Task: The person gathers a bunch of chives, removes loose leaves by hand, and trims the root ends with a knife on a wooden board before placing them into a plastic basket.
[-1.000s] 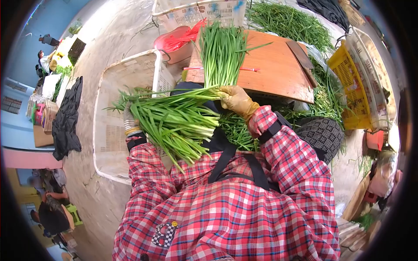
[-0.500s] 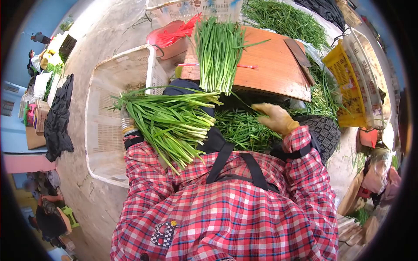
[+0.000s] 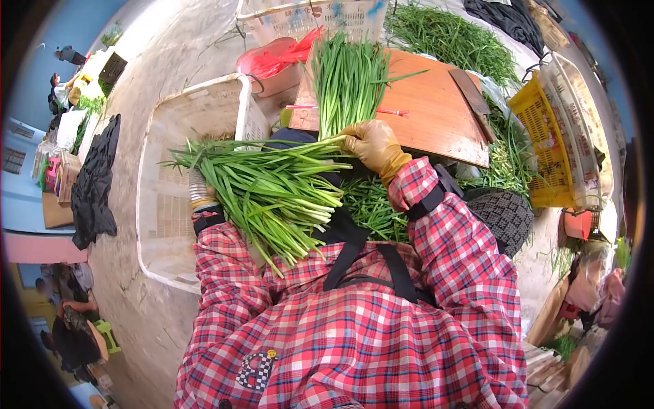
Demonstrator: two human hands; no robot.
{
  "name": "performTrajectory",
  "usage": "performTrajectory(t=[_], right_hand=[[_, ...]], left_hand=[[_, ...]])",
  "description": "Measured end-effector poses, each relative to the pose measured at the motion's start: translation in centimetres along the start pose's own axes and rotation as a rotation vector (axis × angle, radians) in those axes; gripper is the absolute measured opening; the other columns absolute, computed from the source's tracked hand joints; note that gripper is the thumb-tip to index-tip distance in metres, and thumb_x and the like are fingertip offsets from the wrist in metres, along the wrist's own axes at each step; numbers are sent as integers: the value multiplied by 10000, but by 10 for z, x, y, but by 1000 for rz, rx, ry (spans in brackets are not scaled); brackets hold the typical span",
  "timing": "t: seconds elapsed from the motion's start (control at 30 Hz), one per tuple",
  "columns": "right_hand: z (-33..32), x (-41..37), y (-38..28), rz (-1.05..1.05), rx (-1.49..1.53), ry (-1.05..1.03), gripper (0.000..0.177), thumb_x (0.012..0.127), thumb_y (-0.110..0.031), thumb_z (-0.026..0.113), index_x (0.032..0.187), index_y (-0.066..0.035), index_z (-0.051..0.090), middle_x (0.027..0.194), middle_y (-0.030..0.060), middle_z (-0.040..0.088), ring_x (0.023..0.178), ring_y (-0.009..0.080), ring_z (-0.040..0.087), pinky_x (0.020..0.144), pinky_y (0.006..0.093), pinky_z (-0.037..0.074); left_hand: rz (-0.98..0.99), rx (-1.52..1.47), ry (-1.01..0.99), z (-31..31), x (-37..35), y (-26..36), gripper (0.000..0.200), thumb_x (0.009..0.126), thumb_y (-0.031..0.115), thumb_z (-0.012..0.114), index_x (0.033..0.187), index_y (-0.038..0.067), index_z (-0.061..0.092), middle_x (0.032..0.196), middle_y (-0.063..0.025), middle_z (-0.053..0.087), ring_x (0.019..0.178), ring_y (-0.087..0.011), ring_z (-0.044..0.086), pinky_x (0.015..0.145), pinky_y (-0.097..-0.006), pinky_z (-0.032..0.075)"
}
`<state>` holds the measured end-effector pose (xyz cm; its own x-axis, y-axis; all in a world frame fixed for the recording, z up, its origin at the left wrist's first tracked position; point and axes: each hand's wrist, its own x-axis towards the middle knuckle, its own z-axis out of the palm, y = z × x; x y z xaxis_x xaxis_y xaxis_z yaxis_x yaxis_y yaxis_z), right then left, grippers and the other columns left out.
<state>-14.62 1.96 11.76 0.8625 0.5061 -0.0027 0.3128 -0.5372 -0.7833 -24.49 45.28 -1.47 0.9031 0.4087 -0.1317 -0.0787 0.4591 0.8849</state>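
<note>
A loose bunch of garlic chives [image 3: 272,187] lies across my left hand [image 3: 199,189], pale stalk ends pointing right. Leaves cover the fingers of that hand; only a striped cuff shows at the wrist. My right hand [image 3: 373,144], in a yellowish glove, is closed, pinching stalk ends at the bunch's upper right. Just beyond it, a second bunch of garlic chives [image 3: 351,78] rests on the wooden board [image 3: 436,102], over a red-and-white tie strip [image 3: 394,112]. More loose chives [image 3: 375,211] lie below my right hand, over my lap.
At my left stands a white plastic crate [image 3: 160,225]. A pink basin [image 3: 272,82] with a red bag sits behind the board. Cut greens [image 3: 449,41] are heaped beyond, and a yellow crate [image 3: 538,143] stands at right. A flat dark strip [image 3: 470,95] lies along the board's right edge.
My right hand has moved left and up from over the loose chives to the bunch's stalk ends, and its fingers have closed there. The bunch in my left hand has barely moved.
</note>
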Motion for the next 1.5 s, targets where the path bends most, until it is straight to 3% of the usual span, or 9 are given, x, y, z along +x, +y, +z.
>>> performTrajectory(t=[0.3, 0.4, 0.47, 0.5, 0.57, 0.9, 1.07, 1.2, 1.5], right_hand=[[-98, -85, 32, 99, 458, -257, 303, 889, -271, 588, 872, 12, 693, 690, 47, 640, 619, 94, 559, 543, 250, 445], [-112, -130, 101, 379, 207, -408, 345, 892, -275, 565, 1064, 15, 641, 877, 122, 680, 798, 167, 637, 715, 270, 507], [-110, -139, 99, 405, -738, -485, 406, 867, -270, 561, 1139, 30, 593, 1056, 189, 648, 996, 273, 626, 872, 336, 481], [-101, -133, 100, 265, -420, -275, 477, 836, -270, 570, 1202, 35, 544, 1191, 213, 577, 1144, 318, 541, 972, 367, 416], [-69, -96, 47, 91, 175, -114, 506, 869, -325, 548, 1224, 36, 527, 1179, 222, 587, 1110, 298, 564, 960, 357, 420], [-24, -46, 30, 145, 373, -105, 251, 842, -255, 585, 834, -35, 705, 629, 36, 636, 545, 137, 559, 540, 294, 462], [-74, -113, 110, 576, -759, -535, 286, 758, -242, 614, 996, -98, 679, 1003, 147, 658, 939, 282, 640, 839, 384, 496], [-52, -85, 1, 95, -172, -35, 373, 790, -234, 653, 1142, -130, 589, 906, 121, 660, 895, 282, 639, 743, 385, 511], [3, -38, -25, -263, -355, -10, 212, 821, -309, 589, 774, -104, 612, 739, 124, 627, 745, 327, 627, 627, 438, 491]], left_hand=[[-333, -150, 239, -13, 3, -6, 438, 928, 358, 452, 1154, -2, 555, 1090, -159, 628, 943, -311, 625, 862, -422, 514], [-318, -142, 142, -36, 6, -19, 456, 911, 376, 478, 1141, -9, 561, 1092, -162, 626, 947, -313, 624, 855, -435, 517], [-336, -136, 131, -27, 0, -13, 455, 896, 377, 501, 1128, -10, 566, 1080, -163, 630, 937, -313, 627, 845, -432, 522], [-353, -126, 120, -22, -4, -11, 455, 882, 377, 524, 1115, -11, 572, 1067, -163, 635, 927, -313, 630, 834, -429, 527], [-330, -104, 131, -16, -6, -7, 453, 871, 375, 541, 1104, -11, 577, 1048, -162, 641, 911, -314, 634, 822, -428, 531], [-313, -140, 284, -21, -4, -6, 434, 873, 366, 541, 1101, -1, 579, 1044, -144, 647, 881, -298, 641, 801, -406, 532], [-298, -93, 262, -10, -16, 0, 415, 872, 357, 534, 1081, 2, 578, 1042, -161, 640, 879, -310, 639, 797, -425, 538], [-303, -167, 297, 11, -22, 19, 384, 837, 344, 586, 1040, 18, 594, 952, -132, 663, 795, -285, 652, 723, -395, 556], [-138, -223, 281, 46, -40, 40, 362, 861, 319, 562, 1053, 13, 596, 970, -133, 659, 794, -270, 652, 706, -378, 556]])
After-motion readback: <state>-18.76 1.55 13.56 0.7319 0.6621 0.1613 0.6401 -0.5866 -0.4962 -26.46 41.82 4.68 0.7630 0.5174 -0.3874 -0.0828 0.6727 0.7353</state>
